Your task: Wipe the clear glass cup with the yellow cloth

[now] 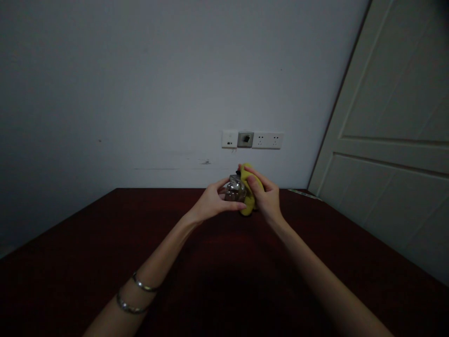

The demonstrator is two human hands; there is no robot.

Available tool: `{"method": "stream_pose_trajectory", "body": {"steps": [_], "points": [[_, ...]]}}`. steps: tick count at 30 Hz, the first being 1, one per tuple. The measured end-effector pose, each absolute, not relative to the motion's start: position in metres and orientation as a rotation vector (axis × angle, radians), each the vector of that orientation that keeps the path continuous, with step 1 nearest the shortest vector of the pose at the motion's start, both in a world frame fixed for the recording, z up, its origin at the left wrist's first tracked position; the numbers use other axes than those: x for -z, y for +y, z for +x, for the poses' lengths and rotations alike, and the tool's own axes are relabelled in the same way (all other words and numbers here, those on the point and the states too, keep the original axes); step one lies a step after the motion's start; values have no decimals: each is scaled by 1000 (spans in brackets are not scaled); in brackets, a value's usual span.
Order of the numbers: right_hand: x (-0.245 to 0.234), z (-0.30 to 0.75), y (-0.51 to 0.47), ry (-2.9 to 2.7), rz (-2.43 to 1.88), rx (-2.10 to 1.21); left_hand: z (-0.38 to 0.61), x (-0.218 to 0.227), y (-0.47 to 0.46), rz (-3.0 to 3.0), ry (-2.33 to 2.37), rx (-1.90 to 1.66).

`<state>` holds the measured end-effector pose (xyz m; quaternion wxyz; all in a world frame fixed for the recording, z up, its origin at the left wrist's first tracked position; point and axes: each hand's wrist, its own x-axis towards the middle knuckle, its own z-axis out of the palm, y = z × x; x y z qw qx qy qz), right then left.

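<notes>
Both arms reach forward over a dark red table (105, 243). My left hand (210, 203) is closed around a small shiny faceted object (234, 189), glass or metal, held above the far middle of the table. My right hand (268, 199) is closed on a yellow cloth (249, 199) and presses it against the right side of the shiny object. Two silver bangles (138, 295) sit on my left forearm. What the object is exactly I cannot make out in the dim light.
A pale wall (140, 93) rises behind the table, with a row of sockets and a switch (252, 139) just above the hands. A white panelled door (393, 140) stands at the right. The room is dim.
</notes>
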<state>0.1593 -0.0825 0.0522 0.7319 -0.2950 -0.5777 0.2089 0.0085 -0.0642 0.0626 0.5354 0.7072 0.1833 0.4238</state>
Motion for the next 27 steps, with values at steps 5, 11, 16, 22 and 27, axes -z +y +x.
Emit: {"method": "stream_pose_trajectory", "body": {"steps": [5, 11, 16, 22, 27], "points": [[-58, 168, -85, -1437, -646, -447, 10, -59, -60, 1660, 513, -1027], [-67, 172, -97, -1722, -612, -429, 7, -58, -58, 1696, 581, -1074], [-62, 168, -88, -1464, -719, -369, 8, -59, -59, 1718, 627, -1049], [-63, 171, -93, -1603, -659, -325, 11, -58, -56, 1729, 611, -1063], [-63, 168, -99, -1714, -620, -225, 9, -61, -58, 1797, 569, -1050]]}}
